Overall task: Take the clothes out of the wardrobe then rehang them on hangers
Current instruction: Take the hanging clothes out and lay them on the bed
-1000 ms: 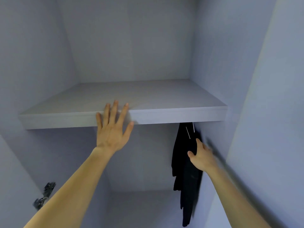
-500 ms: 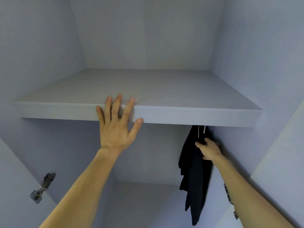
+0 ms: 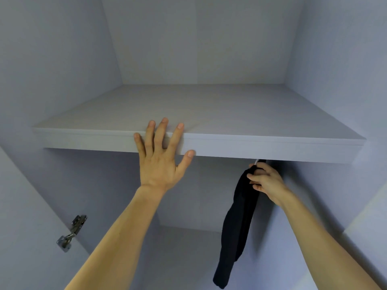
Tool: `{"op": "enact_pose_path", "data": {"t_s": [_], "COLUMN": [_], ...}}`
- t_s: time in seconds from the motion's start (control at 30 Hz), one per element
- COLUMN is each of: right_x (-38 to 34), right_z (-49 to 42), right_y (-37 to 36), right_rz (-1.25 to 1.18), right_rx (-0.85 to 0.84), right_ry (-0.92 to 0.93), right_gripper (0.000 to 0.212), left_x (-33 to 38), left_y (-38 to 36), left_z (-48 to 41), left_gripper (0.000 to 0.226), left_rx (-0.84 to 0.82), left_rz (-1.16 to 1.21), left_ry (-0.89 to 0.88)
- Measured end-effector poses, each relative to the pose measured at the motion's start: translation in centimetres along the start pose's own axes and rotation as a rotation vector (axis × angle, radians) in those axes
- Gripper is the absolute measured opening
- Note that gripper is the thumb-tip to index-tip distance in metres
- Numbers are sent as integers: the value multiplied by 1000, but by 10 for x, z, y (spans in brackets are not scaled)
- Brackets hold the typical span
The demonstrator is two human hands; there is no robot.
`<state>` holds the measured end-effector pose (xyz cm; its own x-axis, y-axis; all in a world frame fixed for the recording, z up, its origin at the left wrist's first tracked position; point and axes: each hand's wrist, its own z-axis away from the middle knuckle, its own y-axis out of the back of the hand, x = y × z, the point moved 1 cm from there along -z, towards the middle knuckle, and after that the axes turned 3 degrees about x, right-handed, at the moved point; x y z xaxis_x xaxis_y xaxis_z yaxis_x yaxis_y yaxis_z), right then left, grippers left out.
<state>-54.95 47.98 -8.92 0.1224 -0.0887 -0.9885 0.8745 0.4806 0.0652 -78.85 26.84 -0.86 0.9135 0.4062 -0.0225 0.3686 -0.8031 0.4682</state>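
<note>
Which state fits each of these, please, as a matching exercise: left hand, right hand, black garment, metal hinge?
1 left hand
2 right hand
3 black garment
4 metal hinge

A hangs below the shelf
B lies flat on the shelf edge
C sits low on the left
D grips the garment's top

Pairs: 1-B, 2-D, 3-A, 4-C

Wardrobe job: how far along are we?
Early. Done: nothing shows as taken out. In hand: the right hand grips the top of the black garment, which hangs just under the shelf; the left hand rests flat on the shelf's front edge. Left: lift the garment out, rehang it on a hanger. No other clothes in view.
</note>
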Motion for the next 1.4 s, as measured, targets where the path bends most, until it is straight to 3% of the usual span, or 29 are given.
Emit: {"op": "enact_pose_path", "data": {"t_s": [0.33, 0.5, 0.57, 0.73, 0.83, 0.97, 1.13, 1.23, 1.4], "right_x": [6, 48, 69, 119, 144, 171, 182, 184, 190], "right_z": [70, 118, 142, 222, 278, 354, 428, 466, 535], "right_y": [-73, -122, -140, -176, -191, -205, -214, -222, -233], "right_rz": [81, 150, 195, 297, 335, 403, 532, 628, 576], "right_rx": [-122, -258, -329, -573, -742, -1002, -1428, -1626, -1705], "right_ry": [106, 98, 91, 83, 50, 9, 87, 271, 601], "right_gripper": [28, 26, 27, 29, 27, 25, 30, 33, 32], "left_x": [4, 8, 5, -4, -3, 0, 26, 54, 128], "left_y": [9, 27, 42, 97, 143, 217, 333, 407, 511], "left_z": [-1, 17, 56, 186, 239, 298, 373, 424, 486], "left_gripper": [69, 68, 62, 29, 26, 33, 33, 33, 38], "left_rx": [-110, -116, -198, -771, -846, -724, -425, -277, -61], "left_rz": [2, 187, 322, 645, 724, 726, 647, 540, 437], "left_ry": [43, 123, 293, 933, 1121, 1336, 1633, 1743, 1971]}}
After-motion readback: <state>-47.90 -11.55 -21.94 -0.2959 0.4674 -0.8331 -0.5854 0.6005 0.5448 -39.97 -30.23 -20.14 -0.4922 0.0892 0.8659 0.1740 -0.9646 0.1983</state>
